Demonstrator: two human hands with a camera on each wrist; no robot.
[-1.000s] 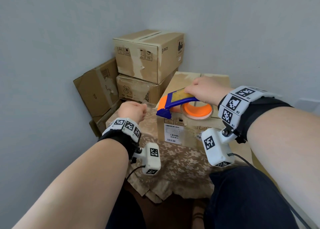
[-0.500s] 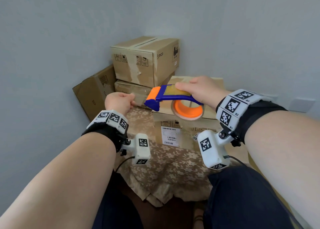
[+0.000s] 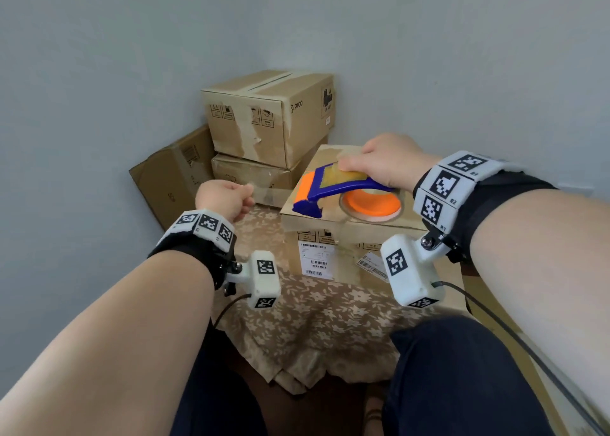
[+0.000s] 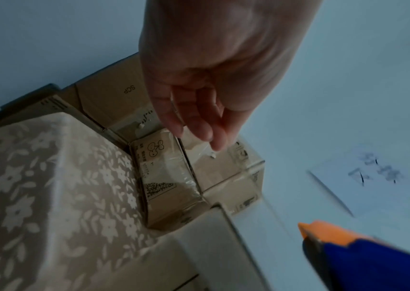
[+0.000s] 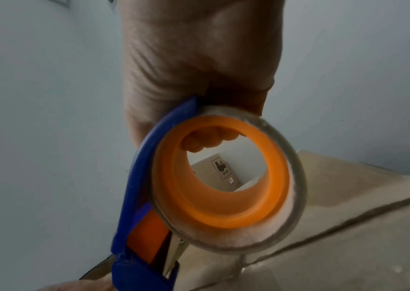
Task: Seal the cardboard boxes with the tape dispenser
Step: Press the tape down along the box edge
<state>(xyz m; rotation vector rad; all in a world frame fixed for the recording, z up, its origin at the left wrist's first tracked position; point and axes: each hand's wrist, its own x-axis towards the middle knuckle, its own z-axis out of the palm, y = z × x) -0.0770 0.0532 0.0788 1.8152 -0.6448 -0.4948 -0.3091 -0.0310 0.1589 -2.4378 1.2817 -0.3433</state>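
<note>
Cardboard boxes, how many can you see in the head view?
4: the near box on the floral cloth, two stacked in the corner, top box over lower box, one leaning box left. More may be hidden.

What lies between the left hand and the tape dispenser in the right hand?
A stretch of clear tape runs from the left hand, which pinches its end, toward the tape dispenser held by the right hand. The head view shows it faintly.

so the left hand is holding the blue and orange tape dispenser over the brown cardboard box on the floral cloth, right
Not quite: it is the right hand that grips the blue and orange tape dispenser, as the head view shows. The left hand is off to the side, fingers curled. The rest stands: the dispenser is over the brown cardboard box on the floral cloth.
</note>
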